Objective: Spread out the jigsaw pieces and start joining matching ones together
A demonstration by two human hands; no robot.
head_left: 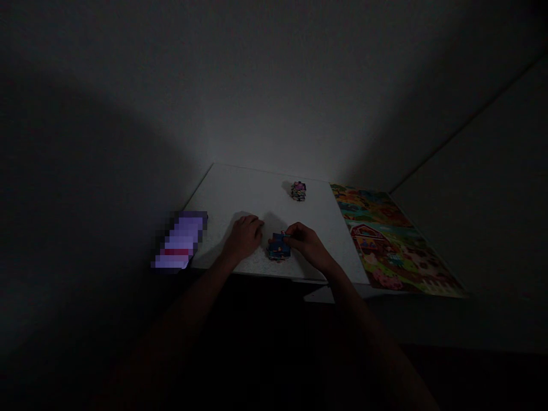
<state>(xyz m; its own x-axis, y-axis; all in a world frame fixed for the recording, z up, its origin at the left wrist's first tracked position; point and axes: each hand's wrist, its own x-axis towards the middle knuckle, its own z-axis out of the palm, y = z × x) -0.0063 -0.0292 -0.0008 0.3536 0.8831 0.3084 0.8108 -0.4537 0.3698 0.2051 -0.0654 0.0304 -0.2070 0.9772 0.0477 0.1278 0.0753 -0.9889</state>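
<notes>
The scene is dim. A small pile of colourful puzzle pieces [278, 248] lies near the front edge of a white table [240, 194]. My right hand [307, 242] rests against the pile's right side, fingers curled onto its top pieces. My left hand [245, 234] lies on the table just left of the pile, fingers bent, a small gap between it and the pieces. A second stack of puzzle pieces [298, 190] stands farther back on the table, out of reach of both hands.
A colourful farm-scene picture sheet [391, 242] lies at the table's right side. A blurred purple object [182, 240] sits at the table's left front corner. A plain wall rises behind the table. Everything around is dark.
</notes>
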